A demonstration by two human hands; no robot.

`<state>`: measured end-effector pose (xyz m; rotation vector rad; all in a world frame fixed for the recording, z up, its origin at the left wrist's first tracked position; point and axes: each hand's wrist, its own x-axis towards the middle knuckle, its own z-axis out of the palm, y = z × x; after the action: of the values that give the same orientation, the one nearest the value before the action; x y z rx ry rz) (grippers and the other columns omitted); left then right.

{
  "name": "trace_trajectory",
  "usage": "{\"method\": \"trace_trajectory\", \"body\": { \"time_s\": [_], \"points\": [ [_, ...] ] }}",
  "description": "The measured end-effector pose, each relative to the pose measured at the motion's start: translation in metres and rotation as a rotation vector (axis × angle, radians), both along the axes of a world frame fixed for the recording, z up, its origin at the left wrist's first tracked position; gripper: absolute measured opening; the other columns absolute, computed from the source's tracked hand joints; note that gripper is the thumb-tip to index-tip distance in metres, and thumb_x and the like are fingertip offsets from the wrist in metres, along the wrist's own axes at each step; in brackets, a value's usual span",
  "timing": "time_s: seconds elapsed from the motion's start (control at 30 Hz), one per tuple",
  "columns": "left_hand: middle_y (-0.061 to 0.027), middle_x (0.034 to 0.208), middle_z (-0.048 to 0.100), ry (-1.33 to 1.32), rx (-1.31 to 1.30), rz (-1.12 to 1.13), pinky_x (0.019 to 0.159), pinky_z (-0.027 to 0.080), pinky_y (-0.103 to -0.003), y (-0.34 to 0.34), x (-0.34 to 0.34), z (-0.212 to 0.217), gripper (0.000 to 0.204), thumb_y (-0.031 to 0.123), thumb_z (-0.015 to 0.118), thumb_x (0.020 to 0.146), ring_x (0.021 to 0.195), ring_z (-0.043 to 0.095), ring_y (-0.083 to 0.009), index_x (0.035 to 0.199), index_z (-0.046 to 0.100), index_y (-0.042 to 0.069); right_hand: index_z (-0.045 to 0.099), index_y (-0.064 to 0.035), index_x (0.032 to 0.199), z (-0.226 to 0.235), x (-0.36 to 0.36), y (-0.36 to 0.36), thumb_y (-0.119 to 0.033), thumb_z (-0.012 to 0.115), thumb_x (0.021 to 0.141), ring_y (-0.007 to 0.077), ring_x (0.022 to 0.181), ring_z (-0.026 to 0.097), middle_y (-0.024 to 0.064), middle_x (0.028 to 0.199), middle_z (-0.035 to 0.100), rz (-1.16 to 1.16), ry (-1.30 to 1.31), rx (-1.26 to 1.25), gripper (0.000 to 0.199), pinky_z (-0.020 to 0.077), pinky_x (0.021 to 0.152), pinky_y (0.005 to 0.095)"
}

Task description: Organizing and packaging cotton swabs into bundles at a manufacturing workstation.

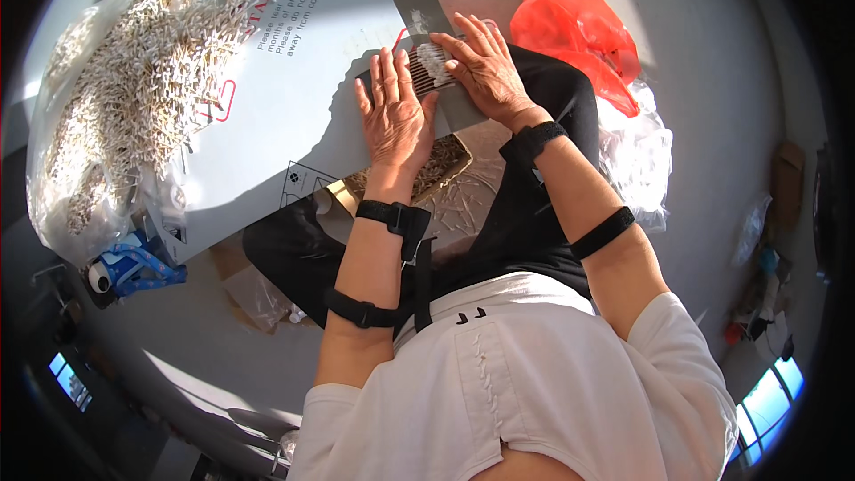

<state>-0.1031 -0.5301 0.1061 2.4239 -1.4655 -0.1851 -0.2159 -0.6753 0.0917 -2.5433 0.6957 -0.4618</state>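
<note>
A small row of cotton swabs [429,68] lies side by side at the right edge of a grey printed board [294,116], their white ends toward my right hand. My left hand [394,120] rests on the board at the left of the row, fingers stretched and palm down. On the other side, my right hand [490,73] is spread, with its fingertips and thumb by the white ends. The fingers of both hands are extended and grip nothing; whether the palms press on swabs is hidden. A box [465,158] of loose swabs shows below the board, between my legs.
A large heap of loose swabs [151,80] spills from a clear plastic bag on the board's left part. A blue object [138,267] hangs at its lower left corner. A red plastic bag [579,36] and a white plastic bag [637,156] lie beyond my right leg.
</note>
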Motion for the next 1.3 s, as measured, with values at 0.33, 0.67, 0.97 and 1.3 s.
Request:
{"method": "trace_trajectory", "body": {
  "time_s": [0.33, 0.67, 0.97, 1.3],
  "points": [
    [-0.0106, 0.161, 0.021, -0.002, -0.027, 0.052, 0.120, 0.010, -0.051, -0.002, -0.003, -0.001, 0.071, 0.024, 0.058, 0.093, 0.149, 0.018, -0.0270, 0.153, 0.024, 0.009, 0.049, -0.0279, 0.141, -0.001, -0.002, -0.001, -0.040, 0.043, 0.101, 0.0357, 0.145, 0.024, 0.0136, 0.154, 0.033, 0.008, -0.021, 0.066, 0.042, 0.0171, 0.118, 0.0508],
    [-0.0093, 0.161, 0.020, -0.001, -0.061, 0.067, 0.120, 0.010, -0.052, 0.001, -0.003, -0.003, 0.069, 0.022, 0.055, 0.093, 0.149, 0.020, -0.0278, 0.154, 0.024, 0.011, 0.049, -0.0296, 0.140, -0.002, -0.002, -0.004, -0.044, 0.042, 0.101, 0.0367, 0.145, 0.024, 0.0135, 0.153, 0.033, 0.027, -0.057, 0.154, 0.043, 0.0175, 0.118, 0.0512],
    [-0.0077, 0.131, 0.051, 0.020, -0.397, -0.024, 0.106, 0.030, -0.048, 0.010, -0.001, 0.003, 0.044, 0.014, 0.071, 0.080, 0.128, 0.045, -0.0300, 0.122, 0.058, 0.010, 0.049, -0.0236, 0.141, 0.002, -0.002, -0.003, -0.035, 0.043, 0.102, 0.0378, 0.144, 0.026, 0.0156, 0.154, 0.032, 0.040, -0.042, 0.102, 0.042, 0.0179, 0.118, 0.0505],
    [-0.0045, 0.095, 0.055, -0.056, -0.350, -0.080, 0.087, 0.039, -0.043, -0.001, 0.000, 0.009, 0.011, 0.010, 0.069, 0.077, 0.097, 0.054, -0.0262, 0.085, 0.061, 0.009, 0.050, -0.0228, 0.141, 0.001, -0.002, -0.001, -0.034, 0.043, 0.102, 0.0374, 0.143, 0.026, 0.0159, 0.152, 0.034, 0.028, -0.028, 0.095, 0.041, 0.0172, 0.118, 0.0502]
  ]
}}
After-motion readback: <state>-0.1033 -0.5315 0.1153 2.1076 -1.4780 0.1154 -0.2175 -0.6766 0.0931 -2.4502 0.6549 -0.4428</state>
